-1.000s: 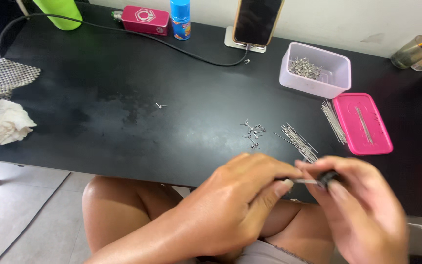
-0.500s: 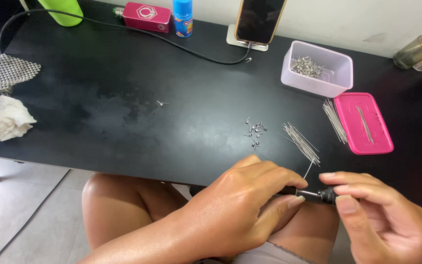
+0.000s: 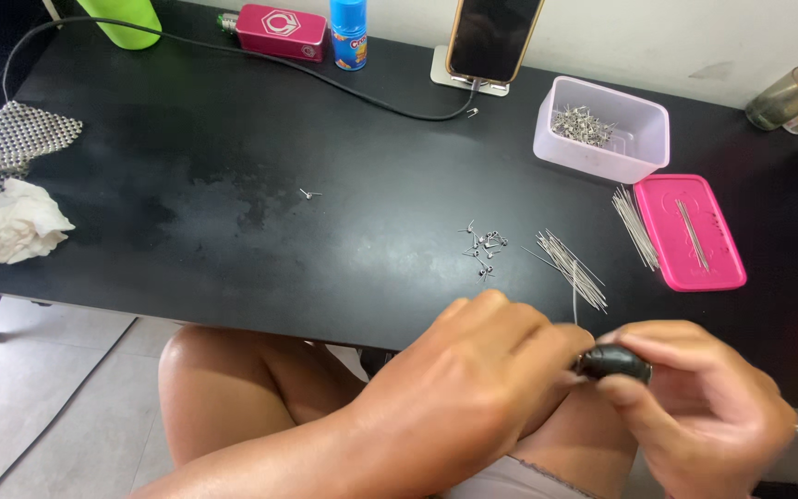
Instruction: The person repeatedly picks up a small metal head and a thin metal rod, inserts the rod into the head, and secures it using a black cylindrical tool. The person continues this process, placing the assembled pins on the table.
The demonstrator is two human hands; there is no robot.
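Left hand: the left hand [image 3: 473, 388] is sitting just below the near edge of the black table [image 3: 233, 203], knuckles up, its fingers curling in tight toward the right hand; what the fingertips are pinching is hidden beneath the hand itself, so it is hard to say.
Right hand: the right hand [image 3: 704, 416] is closing thumb and fingers narrowly around a small dark tool handle [image 3: 613, 362], gripping it between the two hands.
Wire pin: a thin upright wire pin [image 3: 574, 291] is sticking up from the spot where the two hands are meeting, probably held at its lower end.
Loose pins: a fan of straight metal pins [image 3: 570, 268] is lying on the table just beyond the hands, with a second bundle of pins [image 3: 634, 226] resting beside the pink lid [image 3: 690, 231].
Small findings: a cluster of tiny bent metal pieces [image 3: 484, 248] is lying left of the fan, well apart from a lone piece [image 3: 308, 193] further left.
Box: a clear plastic box [image 3: 602, 129] holding more metal pieces is standing behind the lid.
Far edge: a phone on a stand [image 3: 491, 37], a blue bottle [image 3: 348, 32] and a pink tin [image 3: 281, 28] are lining the back.
Left edge: a crumpled white tissue [image 3: 13, 226] is lying there.
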